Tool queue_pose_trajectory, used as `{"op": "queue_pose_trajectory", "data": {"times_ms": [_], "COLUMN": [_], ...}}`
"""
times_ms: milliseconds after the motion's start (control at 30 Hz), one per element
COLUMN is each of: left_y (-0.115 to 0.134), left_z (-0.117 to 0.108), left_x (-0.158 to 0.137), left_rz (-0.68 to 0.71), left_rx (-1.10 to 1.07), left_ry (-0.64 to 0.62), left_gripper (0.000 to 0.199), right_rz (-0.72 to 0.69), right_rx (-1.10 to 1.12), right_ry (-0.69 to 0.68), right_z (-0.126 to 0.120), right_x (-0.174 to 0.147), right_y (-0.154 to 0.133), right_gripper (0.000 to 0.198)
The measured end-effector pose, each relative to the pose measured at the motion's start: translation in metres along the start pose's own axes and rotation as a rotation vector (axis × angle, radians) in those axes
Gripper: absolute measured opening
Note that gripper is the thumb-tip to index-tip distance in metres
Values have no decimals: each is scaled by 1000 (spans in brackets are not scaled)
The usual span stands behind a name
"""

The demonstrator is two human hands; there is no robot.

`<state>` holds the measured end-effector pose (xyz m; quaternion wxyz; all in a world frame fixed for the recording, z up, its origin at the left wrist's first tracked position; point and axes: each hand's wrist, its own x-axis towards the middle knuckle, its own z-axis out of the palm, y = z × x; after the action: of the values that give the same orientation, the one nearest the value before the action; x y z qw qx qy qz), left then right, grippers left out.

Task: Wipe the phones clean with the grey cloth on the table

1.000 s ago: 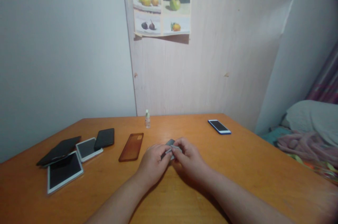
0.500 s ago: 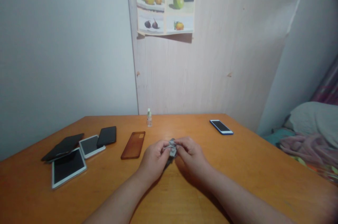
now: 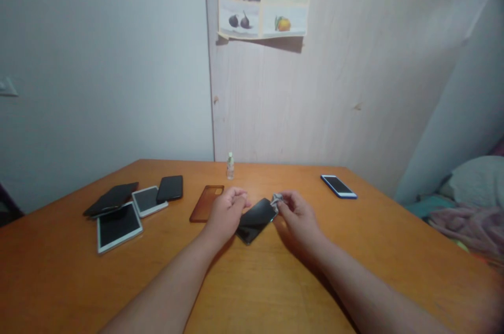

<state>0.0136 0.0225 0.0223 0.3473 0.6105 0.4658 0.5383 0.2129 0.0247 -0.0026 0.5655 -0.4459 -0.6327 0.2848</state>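
A black smartphone (image 3: pixel 258 220) lies slanted on the table between my hands, its glossy dark face up. My right hand (image 3: pixel 297 214) pinches a crumpled grey cloth (image 3: pixel 276 201) at the phone's far right end. Beside the phone's left edge is my left hand (image 3: pixel 227 211), its thumb and fingers drawn together with nothing visible in them. Whether that hand touches the phone's edge is hard to see. Behind the left hand lies a brown phone case (image 3: pixel 203 205), partly covered by it.
On the left of the wooden table (image 3: pixel 252 292) are a white tablet (image 3: pixel 119 227), a smaller white device (image 3: pixel 149 201), a black phone (image 3: pixel 170 188) and a dark folding case (image 3: pixel 112 200). A small clear bottle (image 3: pixel 230 167) stands at the back. A blue-edged phone (image 3: pixel 338 186) lies right.
Both hands held the grey cloth together over the phone; now the left hand has come off it and the right keeps it. The phone shows more fully. The view has shifted left and down.
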Motion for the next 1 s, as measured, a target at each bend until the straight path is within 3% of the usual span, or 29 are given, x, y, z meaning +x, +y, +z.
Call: {"op": "queue_pose_trajectory", "data": {"times_ms": [67,167,300,433,700,900,1000], "left_y": [-7,-12,-4,5,5,-7,-14], "left_z": [-8,-16,-19,-20,-14,-7,-5], "left_x": [5,5,-5,-12,-17,-13,-10], "left_rz": [-33,-29,33,20,58,123,138], "left_rx": [136,460,767,907,880,783,750], "left_ry": [4,-90,-280,-363,-454,-422,-416], "left_gripper": [28,39,65,77,62,57,65], "right_rz": [27,33,5,34,-85,-225,-173], "right_rx": [44,-8,-236,-534,-878,-804,-860], "right_ry": [38,41,-21,-115,-330,-674,-681], "right_z": [-1,-3,-8,-13,-11,5,-1], "right_x": [3,6,7,10,8,-22,-19], "right_y": [4,11,15,17,6,-33,-32], "right_gripper": [23,29,21,19,31,43,46]}}
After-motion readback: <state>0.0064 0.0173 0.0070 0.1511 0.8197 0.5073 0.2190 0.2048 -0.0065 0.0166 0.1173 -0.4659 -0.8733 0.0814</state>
